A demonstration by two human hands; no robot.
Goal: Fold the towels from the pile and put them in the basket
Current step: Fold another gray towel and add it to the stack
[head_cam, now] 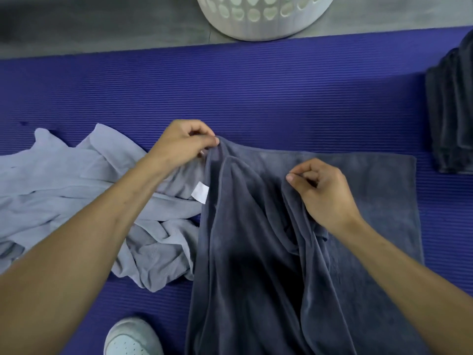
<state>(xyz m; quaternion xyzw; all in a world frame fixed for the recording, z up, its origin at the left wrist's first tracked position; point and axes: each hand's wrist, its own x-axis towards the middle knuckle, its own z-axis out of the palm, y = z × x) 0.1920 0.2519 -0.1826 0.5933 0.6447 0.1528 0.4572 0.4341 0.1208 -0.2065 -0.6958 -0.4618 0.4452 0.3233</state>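
Fingers (208, 143) of the left hand (183, 143) were pinched on the upper edge of the dark grey towel (256, 226), lifting it just above the purple mat (230, 85). At about three o'clock from it, the right hand (321, 190) had its fingers curled and pinched on a raised ridge of the same towel. That towel lay partly flat toward three o'clock and hung in loose folds toward six o'clock. A white tag (200, 192) showed at its left edge. Toward nine o'clock lay a crumpled pile of light grey towels (89, 190), touching the dark one. The white basket (261, 19) stood at twelve o'clock on the grey floor (89, 21), well apart. Folded dark towels (453, 111) sat stacked at two o'clock. A white shoe (131, 336) showed at seven o'clock.
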